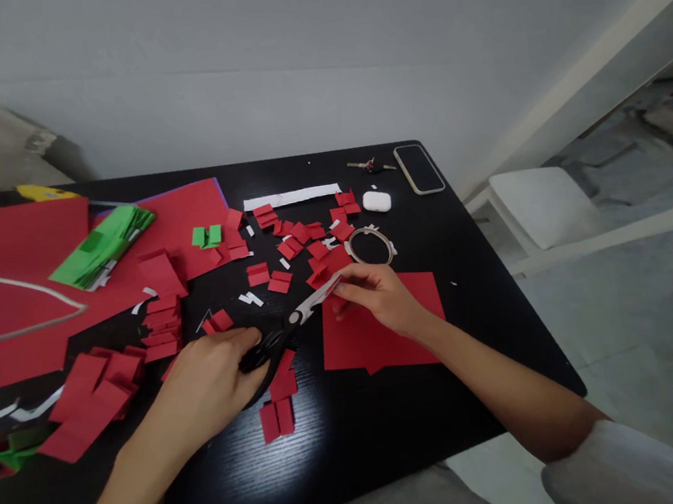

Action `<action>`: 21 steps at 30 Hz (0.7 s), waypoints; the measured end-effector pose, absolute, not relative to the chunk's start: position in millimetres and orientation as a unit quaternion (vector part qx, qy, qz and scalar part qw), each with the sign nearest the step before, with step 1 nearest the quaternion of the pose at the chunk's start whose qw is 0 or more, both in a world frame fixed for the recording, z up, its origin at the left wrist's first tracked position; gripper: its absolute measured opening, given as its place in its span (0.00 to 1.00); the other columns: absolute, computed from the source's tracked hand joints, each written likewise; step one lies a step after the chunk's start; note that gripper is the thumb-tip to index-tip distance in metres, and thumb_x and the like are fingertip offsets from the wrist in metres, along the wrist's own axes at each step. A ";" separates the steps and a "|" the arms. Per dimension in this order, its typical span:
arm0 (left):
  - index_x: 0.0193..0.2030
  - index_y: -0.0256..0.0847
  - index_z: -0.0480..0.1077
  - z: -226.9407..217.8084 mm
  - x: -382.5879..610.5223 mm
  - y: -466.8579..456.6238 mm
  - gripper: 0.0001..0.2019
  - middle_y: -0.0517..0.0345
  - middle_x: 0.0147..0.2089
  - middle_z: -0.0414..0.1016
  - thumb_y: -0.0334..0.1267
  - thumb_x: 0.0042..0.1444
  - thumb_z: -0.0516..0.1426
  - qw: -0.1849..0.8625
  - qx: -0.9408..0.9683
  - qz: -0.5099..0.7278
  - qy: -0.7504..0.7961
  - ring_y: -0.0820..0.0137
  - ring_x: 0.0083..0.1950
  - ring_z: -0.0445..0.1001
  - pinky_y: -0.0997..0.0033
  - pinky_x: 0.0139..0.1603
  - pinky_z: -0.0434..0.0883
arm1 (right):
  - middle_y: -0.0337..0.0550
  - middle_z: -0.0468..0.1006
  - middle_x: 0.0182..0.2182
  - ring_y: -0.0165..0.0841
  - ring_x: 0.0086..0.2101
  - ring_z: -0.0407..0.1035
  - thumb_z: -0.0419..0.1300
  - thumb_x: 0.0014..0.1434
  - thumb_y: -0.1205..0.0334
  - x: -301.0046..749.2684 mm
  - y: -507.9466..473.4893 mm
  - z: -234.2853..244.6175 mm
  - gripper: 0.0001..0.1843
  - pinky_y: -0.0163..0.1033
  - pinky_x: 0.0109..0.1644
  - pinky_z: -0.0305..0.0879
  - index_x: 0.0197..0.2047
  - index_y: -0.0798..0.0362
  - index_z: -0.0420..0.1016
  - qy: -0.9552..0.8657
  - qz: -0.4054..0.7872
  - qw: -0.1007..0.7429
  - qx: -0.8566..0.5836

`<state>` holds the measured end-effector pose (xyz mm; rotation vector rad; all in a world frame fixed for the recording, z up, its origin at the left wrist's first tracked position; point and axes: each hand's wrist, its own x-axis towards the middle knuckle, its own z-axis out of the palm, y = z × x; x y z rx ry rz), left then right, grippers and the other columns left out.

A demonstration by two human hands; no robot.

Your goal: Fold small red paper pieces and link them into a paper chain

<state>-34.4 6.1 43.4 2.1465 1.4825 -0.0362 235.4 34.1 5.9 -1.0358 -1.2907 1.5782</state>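
My left hand [220, 378] is wrapped round the black handles of a pair of scissors [296, 318], whose blades point right. At the blade tips, the thumb and fingers of my right hand [380, 294] are pinched together. What they hold is too small and hidden to make out. Beneath my right hand lies a square red sheet of paper [386, 337]. Small folded red paper pieces [278, 420] rest just below the scissors. More folded red pieces [291, 246] and white paper scraps [250, 299] lie scattered beyond the blades.
A tape roll [366, 233], white earphone case [377, 201] and phone [418, 169] lie towards the back right of the black table [460, 418]. On the left are large red sheets [18, 305], a green folded-paper bundle [101, 247] and a yellow cutter [46, 193]. A white stool [546, 207] stands at right.
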 end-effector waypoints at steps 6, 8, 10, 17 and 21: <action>0.25 0.43 0.63 44.4 -35.5 7.6 0.19 0.62 0.22 0.66 0.53 0.62 0.54 0.293 0.754 0.087 0.581 0.70 0.24 0.65 0.70 0.29 0.57 | 0.38 0.80 0.28 0.31 0.29 0.78 0.69 0.64 0.55 233.9 33.7 6.8 0.10 0.40 0.40 0.78 0.38 0.53 0.81 -0.500 0.623 0.416 -0.435; 0.24 0.42 0.61 41.4 -35.4 7.7 0.23 0.64 0.21 0.61 0.57 0.62 0.55 0.291 0.724 0.136 0.611 0.72 0.24 0.60 0.72 0.27 0.57 | 0.37 0.81 0.28 0.31 0.29 0.78 0.69 0.63 0.55 232.7 32.8 6.7 0.09 0.40 0.40 0.78 0.39 0.52 0.80 -0.498 0.624 0.422 -0.429; 0.24 0.42 0.61 37.9 -34.7 7.6 0.25 0.65 0.21 0.60 0.61 0.60 0.57 0.291 0.694 0.157 0.639 0.73 0.24 0.59 0.73 0.26 0.56 | 0.37 0.82 0.29 0.32 0.29 0.79 0.69 0.63 0.56 231.3 31.5 6.6 0.10 0.41 0.38 0.78 0.44 0.51 0.79 -0.492 0.630 0.430 -0.420; 0.35 0.42 0.69 37.3 -30.6 6.5 0.22 0.59 0.31 0.75 0.62 0.58 0.60 0.344 0.672 0.171 0.633 0.66 0.30 0.71 0.70 0.31 0.65 | 0.32 0.79 0.28 0.34 0.31 0.81 0.70 0.62 0.61 226.6 24.1 7.2 0.25 0.41 0.40 0.78 0.61 0.46 0.72 -0.489 0.640 0.420 -0.418; 0.41 0.42 0.68 39.5 -28.5 5.9 0.20 0.58 0.37 0.75 0.59 0.63 0.57 0.416 0.661 0.210 0.587 0.64 0.37 0.73 0.67 0.38 0.70 | 0.37 0.84 0.33 0.34 0.34 0.81 0.70 0.62 0.62 224.0 21.1 4.4 0.26 0.43 0.44 0.78 0.62 0.46 0.73 -0.492 0.668 0.406 -0.384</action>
